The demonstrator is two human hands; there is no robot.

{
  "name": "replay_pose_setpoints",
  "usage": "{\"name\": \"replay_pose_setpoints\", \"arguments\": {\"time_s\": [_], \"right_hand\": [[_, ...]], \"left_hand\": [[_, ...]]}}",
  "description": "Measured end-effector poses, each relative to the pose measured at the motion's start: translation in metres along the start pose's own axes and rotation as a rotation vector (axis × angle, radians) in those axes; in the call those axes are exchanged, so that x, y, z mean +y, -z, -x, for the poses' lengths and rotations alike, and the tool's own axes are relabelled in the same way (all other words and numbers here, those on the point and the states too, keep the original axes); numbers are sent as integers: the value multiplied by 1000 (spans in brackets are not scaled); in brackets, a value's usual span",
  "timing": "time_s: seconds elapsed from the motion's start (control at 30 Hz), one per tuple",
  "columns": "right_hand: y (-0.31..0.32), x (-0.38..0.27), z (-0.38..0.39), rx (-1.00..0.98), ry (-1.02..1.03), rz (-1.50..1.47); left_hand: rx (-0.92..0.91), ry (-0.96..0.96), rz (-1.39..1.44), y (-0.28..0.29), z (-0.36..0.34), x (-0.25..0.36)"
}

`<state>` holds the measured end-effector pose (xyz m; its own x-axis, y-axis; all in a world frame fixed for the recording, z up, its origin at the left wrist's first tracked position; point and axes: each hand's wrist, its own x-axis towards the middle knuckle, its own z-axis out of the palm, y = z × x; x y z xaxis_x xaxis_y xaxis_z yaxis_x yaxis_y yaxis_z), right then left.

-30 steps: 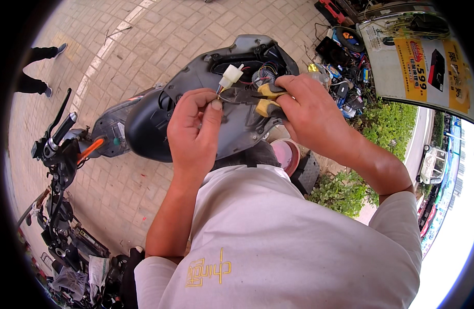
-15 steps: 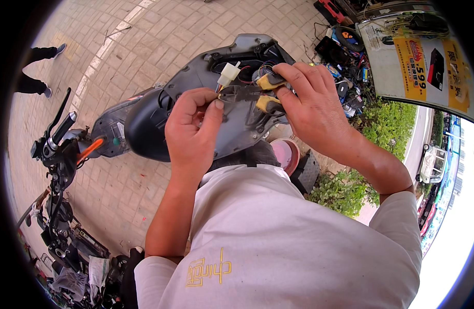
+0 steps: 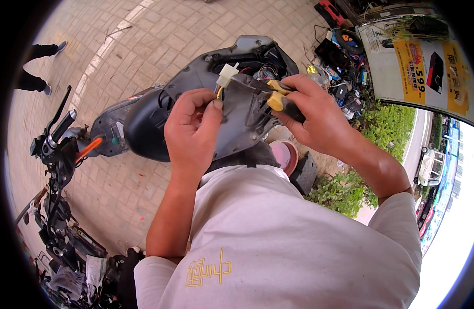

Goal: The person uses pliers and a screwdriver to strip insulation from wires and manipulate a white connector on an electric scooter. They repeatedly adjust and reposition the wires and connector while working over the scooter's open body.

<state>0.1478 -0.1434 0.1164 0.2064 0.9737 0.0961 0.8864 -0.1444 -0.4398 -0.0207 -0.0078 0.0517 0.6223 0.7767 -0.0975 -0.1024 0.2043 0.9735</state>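
My left hand [image 3: 194, 121] pinches thin coloured wires [image 3: 219, 93] between thumb and forefinger. A white plastic plug connector [image 3: 227, 74] sits at the top of those wires. My right hand [image 3: 319, 110] is wrapped round the yellow-and-black handles of a pair of pliers [image 3: 279, 96]. The dark jaws of the pliers point left, their tip at or just beside the connector; whether they touch it I cannot tell. Beneath both hands lies the grey body of a scooter [image 3: 188, 77], with a bundle of wires [image 3: 266, 73] in its open cavity.
A black seat [image 3: 146, 123] and handlebar [image 3: 64, 129] are on the left. By my right side stand a reddish bucket [image 3: 292, 154] and bushes [image 3: 342, 193]. Loose parts [image 3: 345, 77] lie in a heap under a sign board [image 3: 422, 67]. Another person's legs [image 3: 38, 67] show at far left.
The pliers have moved off the wires beside my left fingertips and up to the connector, their handles shifting right and down with my right hand. My left hand stays nearly in place.
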Motion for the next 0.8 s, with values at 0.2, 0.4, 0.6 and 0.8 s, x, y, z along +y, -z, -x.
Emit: {"name": "replay_pose_setpoints", "arguments": {"time_s": [0.2, 0.4, 0.6, 0.8], "right_hand": [[-32, -3, 12, 128, -745, -949], [-35, -17, -33, 127, -800, -953], [-56, -10, -38, 150, -691, -1049], [-64, -9, -40, 171, -693, -1250]], "left_hand": [[-72, 194, 98, 4, -2, 0], [-207, 229, -95, 2, -4, 5], [-239, 254, -245, 1, 0, 2], [-200, 239, -241, -2, 3, 8]]}}
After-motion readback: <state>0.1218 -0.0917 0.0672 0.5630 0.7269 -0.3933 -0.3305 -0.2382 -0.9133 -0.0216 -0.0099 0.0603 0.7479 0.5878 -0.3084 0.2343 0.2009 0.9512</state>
